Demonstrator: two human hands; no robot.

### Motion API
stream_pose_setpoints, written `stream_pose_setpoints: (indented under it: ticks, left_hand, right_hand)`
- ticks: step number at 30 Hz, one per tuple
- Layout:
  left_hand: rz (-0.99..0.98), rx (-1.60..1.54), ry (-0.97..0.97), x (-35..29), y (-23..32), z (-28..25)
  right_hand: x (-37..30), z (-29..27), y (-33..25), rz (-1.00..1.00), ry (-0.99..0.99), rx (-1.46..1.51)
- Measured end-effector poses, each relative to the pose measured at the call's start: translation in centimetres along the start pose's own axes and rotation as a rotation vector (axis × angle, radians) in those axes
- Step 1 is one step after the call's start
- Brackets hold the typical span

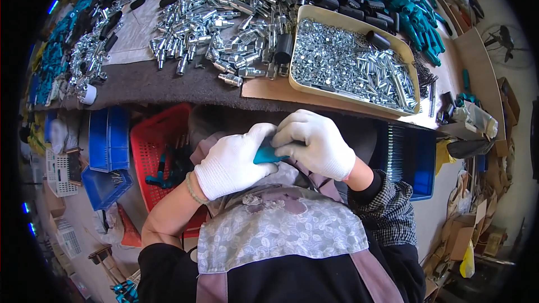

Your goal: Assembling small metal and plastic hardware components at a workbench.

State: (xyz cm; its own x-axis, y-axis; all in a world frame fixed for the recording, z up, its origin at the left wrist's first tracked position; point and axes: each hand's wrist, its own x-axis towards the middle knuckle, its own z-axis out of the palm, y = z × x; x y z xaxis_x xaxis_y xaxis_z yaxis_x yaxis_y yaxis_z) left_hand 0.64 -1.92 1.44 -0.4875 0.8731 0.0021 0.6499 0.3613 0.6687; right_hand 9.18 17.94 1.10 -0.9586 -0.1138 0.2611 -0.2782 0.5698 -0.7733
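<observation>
Both of my hands wear white knit gloves and meet over my lap, just below the table edge. My left hand (236,160) is closed around a teal plastic part (268,154), which shows between its thumb and fingers. Most of that part is covered by the gloves, so its full shape is hidden. My right hand (317,143) is curled in from the right, its fingers bent against the upper end of the same part. Whether a smaller piece sits between those fingertips cannot be seen.
Across the table lie heaps of silver metal fittings (224,25), black sleeves and teal handles (424,19). A cream tray (296,81) of small nuts and pins stands at its front edge. Below are a red basket (147,151) on the left and blue bins (109,134).
</observation>
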Motion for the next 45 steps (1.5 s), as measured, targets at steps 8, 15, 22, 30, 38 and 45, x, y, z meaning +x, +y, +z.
stream_pose_setpoints:
  ticks: [8, 15, 22, 30, 38, 45]
  left_hand:
    - [-0.037, -0.092, -0.100, 0.3, -0.5, -0.1]
    - [-0.041, -0.252, -0.142, 0.4, -0.8, -0.4]
    - [-0.106, -0.397, -0.230, 0.6, -1.5, 0.1]
    - [-0.257, -0.668, -0.536, 0.5, -2.7, 1.3]
    - [0.249, 0.077, 0.173, -0.7, -0.7, 0.5]
    - [0.178, -0.085, 0.109, -1.0, -1.2, 1.1]
  right_hand:
    - [-1.5, 0.9, 1.3, -0.190, -0.001, -0.161]
    - [-2.0, 0.9, 2.1, -0.342, -0.025, -0.199]
    - [-2.5, 1.5, 2.0, -0.249, -0.095, -0.334]
    - [-2.1, 1.3, 2.8, -0.491, -0.099, -0.396]
    - [-1.5, 0.2, 2.4, -0.184, 0.002, -0.192]
    - [3.8, -5.6, 3.0, -0.053, 0.394, -0.640]
